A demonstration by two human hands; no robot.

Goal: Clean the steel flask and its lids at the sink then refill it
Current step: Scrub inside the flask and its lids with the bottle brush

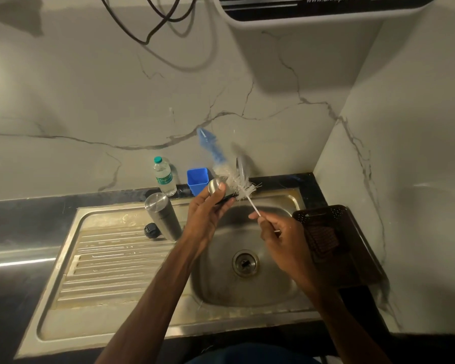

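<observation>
My left hand (208, 211) grips a steel lid (215, 185) over the back of the sink basin (247, 285). My right hand (279, 233) pinches the thin white handle of a bottle brush (229, 169), whose white and blue bristles lie against the lid and blur upward. The steel flask (163, 216) stands upside down on the drainboard (111, 258), left of my hands. A small black lid (151, 229) lies beside the flask's lower end.
A plastic water bottle (164, 176) and a blue cup (197, 179) stand at the back edge by the tap (242, 166). A dark perforated basket (331, 240) sits right of the basin. A water purifier (326, 9) hangs on the wall above.
</observation>
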